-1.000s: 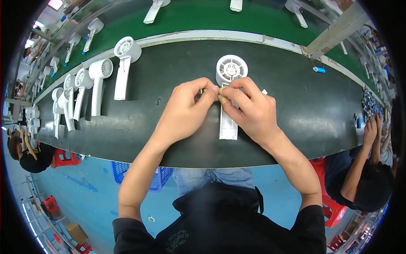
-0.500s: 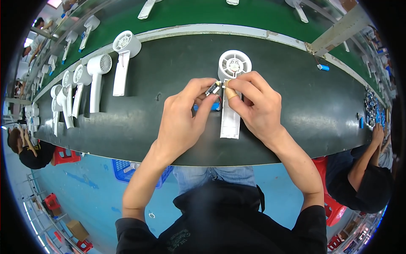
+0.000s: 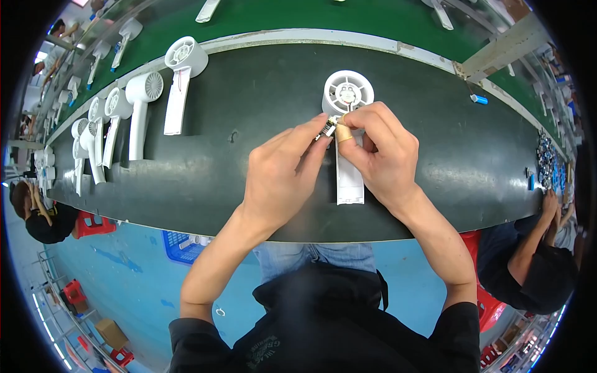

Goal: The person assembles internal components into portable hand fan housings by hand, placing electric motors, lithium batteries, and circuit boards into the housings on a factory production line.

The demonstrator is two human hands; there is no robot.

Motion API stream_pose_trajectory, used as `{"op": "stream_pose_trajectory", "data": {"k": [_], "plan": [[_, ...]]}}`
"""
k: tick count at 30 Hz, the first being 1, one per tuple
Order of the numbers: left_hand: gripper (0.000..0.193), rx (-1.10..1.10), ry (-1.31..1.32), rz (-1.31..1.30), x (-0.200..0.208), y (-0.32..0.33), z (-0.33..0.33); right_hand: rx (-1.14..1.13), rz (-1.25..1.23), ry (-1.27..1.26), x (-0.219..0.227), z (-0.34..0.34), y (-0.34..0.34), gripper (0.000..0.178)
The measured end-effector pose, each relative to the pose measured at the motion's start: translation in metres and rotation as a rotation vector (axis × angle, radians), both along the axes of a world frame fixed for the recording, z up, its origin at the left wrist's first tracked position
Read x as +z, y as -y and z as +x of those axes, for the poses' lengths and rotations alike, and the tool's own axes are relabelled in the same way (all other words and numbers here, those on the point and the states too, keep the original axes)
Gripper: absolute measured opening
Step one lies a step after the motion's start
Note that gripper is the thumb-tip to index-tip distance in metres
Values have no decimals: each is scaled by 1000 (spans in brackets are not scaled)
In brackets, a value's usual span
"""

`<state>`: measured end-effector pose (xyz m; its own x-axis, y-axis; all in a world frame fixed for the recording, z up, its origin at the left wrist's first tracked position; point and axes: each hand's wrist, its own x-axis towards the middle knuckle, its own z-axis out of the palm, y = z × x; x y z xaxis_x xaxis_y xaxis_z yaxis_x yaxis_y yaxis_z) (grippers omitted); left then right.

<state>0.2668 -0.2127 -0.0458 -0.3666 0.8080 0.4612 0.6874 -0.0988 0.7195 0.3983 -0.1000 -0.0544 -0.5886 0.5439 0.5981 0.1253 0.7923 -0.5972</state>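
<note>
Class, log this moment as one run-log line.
left hand: pinching small part | right hand: pinching same part | below: white handheld fan shell | surface: dark workbench

The person wears a black top with sleeves pushed up past the elbows, leaving both forearms bare, and blue jeans below. The left hand [image 3: 280, 177] is bare, with no ring or glove. The right hand [image 3: 382, 158] has a tan finger cot [image 3: 344, 133] over one fingertip.
</note>
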Motion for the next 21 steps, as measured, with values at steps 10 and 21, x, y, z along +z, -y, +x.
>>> {"op": "stream_pose_trajectory", "data": {"k": [10, 21], "plan": [[31, -86, -13, 18, -2, -2, -8, 53, -23, -32, -1, 2, -5, 19], [40, -121, -114, 50, -6, -1, -9, 116, 46, -9, 1, 2, -8, 18]]}}
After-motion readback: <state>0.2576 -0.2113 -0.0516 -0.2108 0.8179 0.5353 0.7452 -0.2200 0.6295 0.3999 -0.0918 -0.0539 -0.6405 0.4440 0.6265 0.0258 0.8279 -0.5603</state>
